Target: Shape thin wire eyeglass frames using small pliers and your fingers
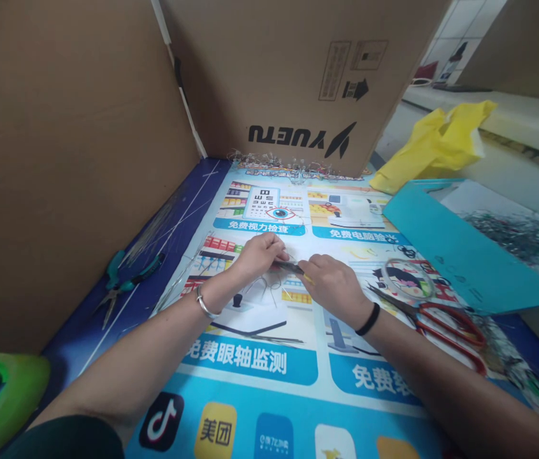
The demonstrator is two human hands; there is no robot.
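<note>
My left hand (pixel 260 254) and my right hand (pixel 332 285) meet over the middle of a printed poster mat (pixel 260 382). Both are closed in a pinch on a thin dark wire piece (pixel 291 266) stretched between them. A silver bangle sits on my left wrist and a black band on my right wrist. Loose thin wires (pixel 269 288) lie on the mat just below the hands.
Red-handled scissors (pixel 446 322) and a roll of clear tape (pixel 409 278) lie right of my hands. Teal pliers (pixel 123 275) lie at the left. A teal tray (pixel 455 255) holds a wire pile. Cardboard boxes (pixel 293 83) wall the back and left. A yellow bag (pixel 434 143) lies beyond.
</note>
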